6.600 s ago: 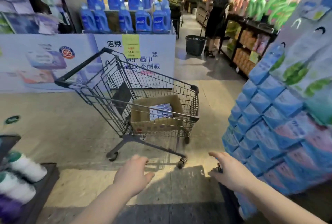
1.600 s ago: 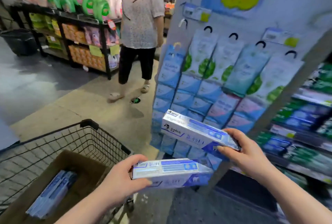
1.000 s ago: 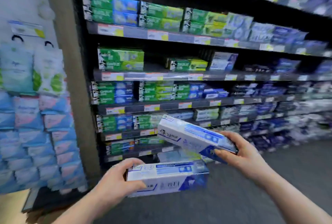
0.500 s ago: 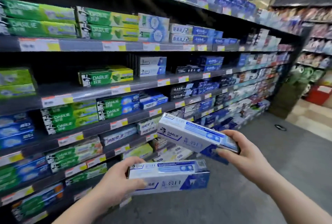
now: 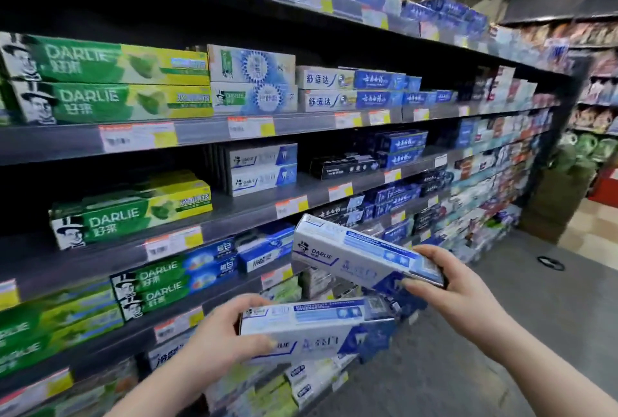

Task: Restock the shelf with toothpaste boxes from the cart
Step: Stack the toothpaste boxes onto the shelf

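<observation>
Left hand [image 5: 217, 339] fingers around lower Darlie toothpaste box [image 5: 317, 326], right hand [image 5: 458, 293] fingers around upper Darlie box [image 5: 347, 252], near shelf [image 5: 240, 214] front edge.

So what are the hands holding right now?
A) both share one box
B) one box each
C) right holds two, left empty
B: the left hand holds the lower box by its end, and the right hand holds the upper box.

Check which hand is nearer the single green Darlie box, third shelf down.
Left. The left hand is below and slightly right of the green Darlie box; the right hand is much farther right.
</observation>
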Tool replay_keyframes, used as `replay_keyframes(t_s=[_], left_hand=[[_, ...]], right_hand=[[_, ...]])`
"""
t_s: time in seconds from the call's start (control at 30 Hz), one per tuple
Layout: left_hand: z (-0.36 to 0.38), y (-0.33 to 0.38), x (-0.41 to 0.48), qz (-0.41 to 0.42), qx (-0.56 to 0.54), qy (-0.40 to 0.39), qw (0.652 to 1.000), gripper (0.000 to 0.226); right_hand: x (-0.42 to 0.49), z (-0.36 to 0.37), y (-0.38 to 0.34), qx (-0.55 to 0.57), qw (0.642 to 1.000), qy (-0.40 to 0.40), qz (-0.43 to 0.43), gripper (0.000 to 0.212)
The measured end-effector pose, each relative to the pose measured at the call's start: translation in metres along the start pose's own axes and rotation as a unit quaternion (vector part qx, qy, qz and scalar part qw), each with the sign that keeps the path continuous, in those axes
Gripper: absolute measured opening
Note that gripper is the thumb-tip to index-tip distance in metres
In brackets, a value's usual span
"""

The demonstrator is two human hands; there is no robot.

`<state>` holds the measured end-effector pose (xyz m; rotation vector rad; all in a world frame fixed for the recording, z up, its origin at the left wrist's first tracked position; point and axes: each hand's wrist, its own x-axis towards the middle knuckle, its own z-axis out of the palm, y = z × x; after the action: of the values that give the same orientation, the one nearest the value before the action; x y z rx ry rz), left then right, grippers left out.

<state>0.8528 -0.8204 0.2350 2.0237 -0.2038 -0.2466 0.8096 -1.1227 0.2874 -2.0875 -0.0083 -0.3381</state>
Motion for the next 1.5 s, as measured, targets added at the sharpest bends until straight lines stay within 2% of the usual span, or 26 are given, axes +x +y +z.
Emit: replay_keyframes(t_s=[0.2,0.37,0.47,0.57,0.73,0.9,1.03,1.1,1.2,1.3,1.4,1.5], left_hand=[[-0.010,-0.002,0.045,-0.033,-0.039,0.071,0.996,0.048],[-0.001,0.004,0.082,-0.052,-0.040,0.175,0.982,0.042],[0.011,0.016,0.100,-0.062,-0.032,0.234,0.970,0.044],[0.022,0.030,0.117,-0.081,-0.046,0.271,0.958,0.045],[0.039,0.035,0.135,-0.116,-0.100,0.325,0.933,0.059],[0.035,0.037,0.143,-0.113,-0.117,0.343,0.925,0.050],[0.025,0.035,0.148,-0.110,-0.103,0.351,0.924,0.051],[0.021,0.037,0.151,-0.105,-0.102,0.350,0.926,0.049],[0.013,0.038,0.155,-0.103,-0.106,0.331,0.932,0.067],[0.011,0.037,0.162,-0.107,-0.104,0.327,0.933,0.076],[0.008,0.034,0.169,-0.106,-0.093,0.323,0.936,0.058],[0.008,0.032,0.174,-0.102,-0.101,0.323,0.936,0.053]], right_hand=[[0.120,0.007,0.013,-0.001,0.996,-0.084,-0.038,0.037],[0.233,0.015,0.018,0.020,0.983,-0.155,-0.095,0.042],[0.290,0.024,0.019,0.038,0.968,-0.213,-0.125,0.031],[0.342,0.039,0.025,0.043,0.953,-0.255,-0.159,0.030],[0.393,0.077,0.032,0.036,0.923,-0.328,-0.198,0.037],[0.415,0.112,0.039,0.049,0.909,-0.370,-0.186,0.038],[0.417,0.128,0.043,0.046,0.905,-0.388,-0.172,0.043],[0.419,0.130,0.046,0.046,0.916,-0.362,-0.167,0.048],[0.427,0.127,0.052,0.016,0.936,-0.313,-0.161,0.045],[0.432,0.123,0.061,-0.055,0.934,-0.319,-0.154,0.045],[0.433,0.123,0.064,-0.051,0.928,-0.332,-0.161,0.041],[0.435,0.128,0.062,-0.052,0.930,-0.322,-0.166,0.034]])
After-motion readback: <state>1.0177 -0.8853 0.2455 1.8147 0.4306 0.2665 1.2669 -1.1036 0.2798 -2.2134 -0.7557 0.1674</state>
